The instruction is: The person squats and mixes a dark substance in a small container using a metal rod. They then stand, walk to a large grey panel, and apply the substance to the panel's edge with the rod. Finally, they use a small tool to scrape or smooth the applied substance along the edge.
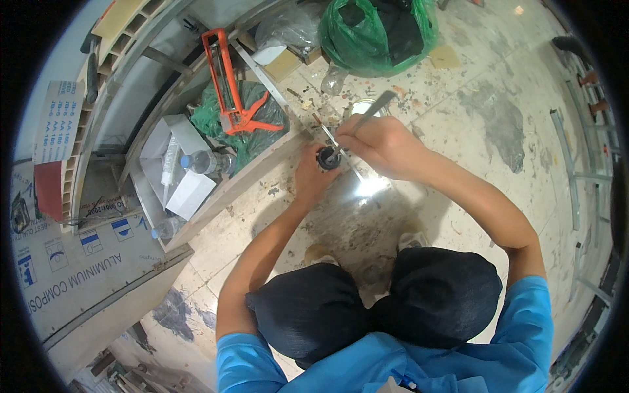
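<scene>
My left hand (311, 171) is wrapped around a small round container with a black rim (328, 157), held low over the floor between my feet and the wooden shelf. Above it, my right hand (381, 145) is closed on a grey tool with a flat, widened end (384, 102). The flat end points up and away, while the lower end reaches down to the mouth of the container. How deep it goes inside I cannot tell. A thin stick (324, 128) slants past the fingers of my right hand. Just beyond that hand, a round tin (359, 108) is partly hidden.
An orange caulking gun (230, 92) lies on green plastic in a wooden frame (242, 170) at the left, near a plastic bottle (208, 162) and a white tube (170, 160). A green bag (390, 65) stands at the back. Metal strips (565, 164) lie at the right.
</scene>
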`<state>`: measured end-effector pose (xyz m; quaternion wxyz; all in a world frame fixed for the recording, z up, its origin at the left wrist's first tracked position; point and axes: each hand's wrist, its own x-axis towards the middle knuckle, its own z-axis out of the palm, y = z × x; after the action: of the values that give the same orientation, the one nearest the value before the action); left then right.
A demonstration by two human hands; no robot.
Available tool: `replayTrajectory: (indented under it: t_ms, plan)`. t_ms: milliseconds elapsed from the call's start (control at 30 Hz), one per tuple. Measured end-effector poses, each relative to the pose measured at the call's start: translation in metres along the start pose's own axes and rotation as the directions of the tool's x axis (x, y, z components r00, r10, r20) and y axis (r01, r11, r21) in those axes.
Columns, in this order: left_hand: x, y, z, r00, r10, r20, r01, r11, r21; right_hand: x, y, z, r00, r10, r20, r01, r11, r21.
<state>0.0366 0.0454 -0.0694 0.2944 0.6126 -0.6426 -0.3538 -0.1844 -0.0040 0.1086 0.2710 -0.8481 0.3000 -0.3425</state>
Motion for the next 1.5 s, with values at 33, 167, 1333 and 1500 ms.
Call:
replayTrajectory:
  t_ms: [33, 167, 1333, 1500]
  plan:
    - [-0.002, -0.007, 0.005, 0.999, -0.028, -0.015, 0.029, 0.999, 0.016, 0.000, 0.002, 0.005, 1.000, -0.027, 0.013, 0.026, 1.000, 0.015]
    - [-0.009, -0.034, 0.021, 0.996, -0.077, -0.043, 0.076, 0.997, -0.012, -0.005, 0.013, 0.022, 0.997, 0.061, 0.045, -0.064, 0.996, 0.066]
    - [-0.040, 0.100, -0.101, 0.927, 0.337, -0.166, -0.334, 0.942, 0.042, -0.058, 0.016, 0.094, 0.974, 0.214, -0.074, -0.207, 0.974, 0.097]
    - [-0.040, 0.097, -0.105, 0.916, 0.315, -0.249, -0.326, 0.945, -0.005, -0.132, 0.079, 0.053, 0.536, 0.762, -0.363, -0.774, 0.616, 0.149]
